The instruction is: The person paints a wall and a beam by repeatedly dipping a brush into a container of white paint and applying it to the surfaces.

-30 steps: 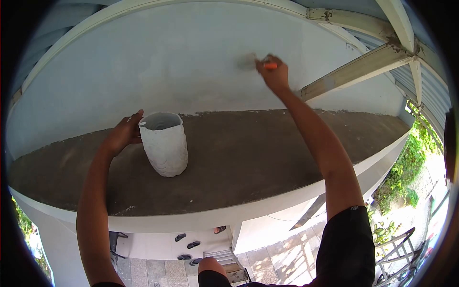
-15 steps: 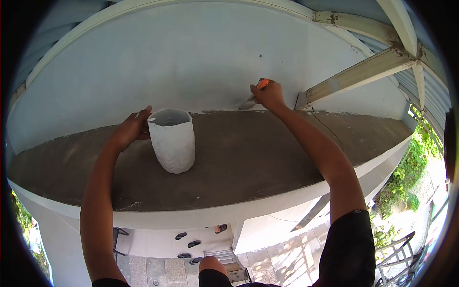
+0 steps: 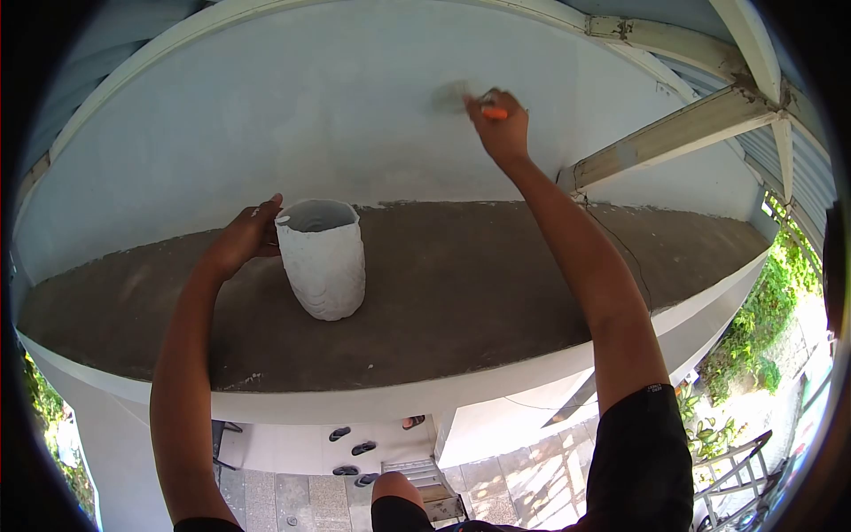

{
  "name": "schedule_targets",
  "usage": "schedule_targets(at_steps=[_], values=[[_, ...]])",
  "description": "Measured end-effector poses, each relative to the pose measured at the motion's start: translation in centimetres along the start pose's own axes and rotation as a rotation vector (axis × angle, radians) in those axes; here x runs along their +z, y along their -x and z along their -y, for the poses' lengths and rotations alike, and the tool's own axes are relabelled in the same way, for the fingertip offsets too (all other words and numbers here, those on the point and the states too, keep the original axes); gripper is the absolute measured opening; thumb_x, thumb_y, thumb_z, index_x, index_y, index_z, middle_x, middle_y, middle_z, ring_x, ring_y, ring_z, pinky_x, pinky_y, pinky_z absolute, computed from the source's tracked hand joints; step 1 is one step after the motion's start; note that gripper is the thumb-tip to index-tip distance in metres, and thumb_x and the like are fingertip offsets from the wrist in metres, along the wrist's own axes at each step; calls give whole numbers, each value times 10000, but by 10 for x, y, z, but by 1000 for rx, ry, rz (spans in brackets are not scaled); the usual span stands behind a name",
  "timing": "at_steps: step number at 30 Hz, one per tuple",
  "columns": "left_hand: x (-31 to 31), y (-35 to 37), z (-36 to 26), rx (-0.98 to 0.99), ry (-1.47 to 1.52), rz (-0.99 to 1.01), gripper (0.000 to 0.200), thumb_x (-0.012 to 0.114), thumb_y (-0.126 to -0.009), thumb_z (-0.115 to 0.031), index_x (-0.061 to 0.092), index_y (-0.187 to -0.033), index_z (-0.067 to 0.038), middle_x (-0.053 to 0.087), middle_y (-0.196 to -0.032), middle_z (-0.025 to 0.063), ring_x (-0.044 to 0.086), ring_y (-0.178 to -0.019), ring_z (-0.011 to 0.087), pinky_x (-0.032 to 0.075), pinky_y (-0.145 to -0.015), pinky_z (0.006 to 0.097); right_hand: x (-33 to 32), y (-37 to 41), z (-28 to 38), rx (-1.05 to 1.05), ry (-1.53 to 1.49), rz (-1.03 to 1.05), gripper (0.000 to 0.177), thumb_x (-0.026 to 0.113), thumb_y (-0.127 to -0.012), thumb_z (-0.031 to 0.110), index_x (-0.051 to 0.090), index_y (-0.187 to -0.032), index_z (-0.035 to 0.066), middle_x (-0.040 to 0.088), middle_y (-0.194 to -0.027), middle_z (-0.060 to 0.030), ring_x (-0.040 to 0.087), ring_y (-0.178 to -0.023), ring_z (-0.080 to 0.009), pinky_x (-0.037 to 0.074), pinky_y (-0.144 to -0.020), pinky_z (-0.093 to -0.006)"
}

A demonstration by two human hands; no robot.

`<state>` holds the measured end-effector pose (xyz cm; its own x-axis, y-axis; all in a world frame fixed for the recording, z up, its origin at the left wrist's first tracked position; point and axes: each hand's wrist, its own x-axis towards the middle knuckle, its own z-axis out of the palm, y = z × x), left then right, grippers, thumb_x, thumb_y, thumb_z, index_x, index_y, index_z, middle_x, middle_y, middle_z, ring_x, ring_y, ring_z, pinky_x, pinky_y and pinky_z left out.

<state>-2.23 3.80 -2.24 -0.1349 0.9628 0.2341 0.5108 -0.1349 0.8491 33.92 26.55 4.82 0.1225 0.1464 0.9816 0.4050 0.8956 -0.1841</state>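
My right hand [image 3: 501, 129] grips a paintbrush [image 3: 494, 113] by its orange handle. The brush's bristles are smeared by motion against the pale wall [image 3: 355, 97], well above the ledge. At the left, my left hand [image 3: 248, 236] is closed on the side of a white plastic paint container [image 3: 324, 275], thumb up near the rim and other fingers partly hidden behind it. The container leans slightly on the brown ledge [image 3: 470, 293], and grey-white paint [image 3: 317, 217] shows inside its open top.
A beam [image 3: 674, 137] juts from the wall at the right, with a thin wire [image 3: 620, 248] hanging below. The ledge's white front edge [image 3: 399, 397] drops to a tiled floor. Down there are several sandals [image 3: 363, 449], ladder steps [image 3: 434, 492] and a metal frame [image 3: 736, 479].
My right hand has swung the paintbrush upward, from the seam where wall meets ledge to higher on the wall. My left hand and the container have stayed in place.
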Motion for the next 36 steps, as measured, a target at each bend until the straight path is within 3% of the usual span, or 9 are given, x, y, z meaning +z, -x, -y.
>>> schedule_targets(at_steps=[3,5,14,17,22,25,29,35,36], values=[[-1,-2,1,-21,12,29,775,385,-1024,-631,541,-1340,59,651,-1277,235,653,-1159,318,504,-1049,432,-12,42,-19,-47,106,166,326,768,-852,254,592,-763,-6,600,-780,-165,596,-682,-319,494,-677,-422],[-1,-2,1,1,26,44,777,383,-1025,-631,542,-1346,59,651,-1277,234,653,-1163,319,505,-1049,430,-25,63,-26,196,95,379,324,745,-854,248,580,-748,-9,620,-771,-168,622,-694,-305,500,-679,-418],[-1,-3,1,18,1,63,744,380,-1042,-594,566,-1312,74,659,-1260,240,669,-1136,308,529,-1039,410,-45,36,21,424,85,419,253,721,-821,216,608,-782,-7,664,-808,-176,651,-730,-306,521,-713,-421],[-4,-10,7,46,-13,114,728,376,-1047,-580,594,-1275,76,668,-1236,240,676,-1119,304,539,-1023,407,-17,57,3,184,261,486,272,725,-821,236,620,-803,-15,660,-825,-189,659,-751,-324,524,-728,-438],[-1,-4,2,36,-29,60,697,386,-1050,-569,627,-1176,72,697,-1122,200,692,-1027,280,554,-995,403,20,42,18,150,214,386,286,755,-851,274,638,-825,14,649,-841,-170,644,-762,-321,514,-728,-439],[-5,-16,10,50,-61,38,677,392,-1050,-568,651,-1085,57,707,-1010,161,698,-940,255,566,-955,396,24,10,33,242,-81,161,265,773,-856,235,623,-809,22,633,-839,-149,612,-758,-288,503,-719,-415],[-10,-20,19,69,-83,33,675,388,-1049,-574,673,-997,36,708,-912,129,700,-861,229,573,-891,385,20,6,45,-32,-55,-25,291,772,-880,200,592,-776,-4,621,-829,-112,594,-726,-235,491,-705,-355],[-11,-17,20,94,-94,21,683,386,-1048,-581,672,-991,37,708,-905,129,701,-853,232,570,-873,386,-4,54,13,53,119,397,277,732,-862,223,589,-784,-1,608,-770,-148,590,-709,-274,502,-686,-405],[-11,-18,24,86,-96,25,683,386,-1048,-581,672,-991,37,708,-905,129,701,-853,232,570,-873,386,-10,56,11,204,110,492,275,726,-854,229,592,-775,2,623,-738,-147,598,-673,-269,506,-668,-401]])
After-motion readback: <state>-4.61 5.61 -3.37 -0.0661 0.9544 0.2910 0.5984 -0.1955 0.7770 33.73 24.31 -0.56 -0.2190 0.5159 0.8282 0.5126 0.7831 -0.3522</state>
